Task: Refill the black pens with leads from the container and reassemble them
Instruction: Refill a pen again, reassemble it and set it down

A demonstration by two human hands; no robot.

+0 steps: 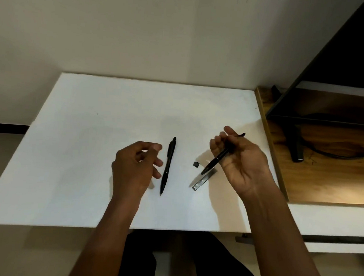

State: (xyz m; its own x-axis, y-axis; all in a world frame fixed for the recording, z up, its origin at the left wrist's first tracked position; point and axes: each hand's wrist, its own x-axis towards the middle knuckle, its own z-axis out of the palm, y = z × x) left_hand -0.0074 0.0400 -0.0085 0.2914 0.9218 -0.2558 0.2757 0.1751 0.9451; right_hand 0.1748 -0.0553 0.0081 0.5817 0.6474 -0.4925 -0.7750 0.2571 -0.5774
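A snapped lead is being risked if one is fed askew into the pen (pixel 215 160) being gripped by the curled right hand (pixel 241 163), and the loose cap (pixel 196 164) could be knocked off the table (pixel 79 152). The left hand (pixel 136 167) is being held loosely curled at nine o'clock of the second pen (pixel 168 166); any pinch cannot be told. The container (pixel 204 179) is lying at the cap's five o'clock.
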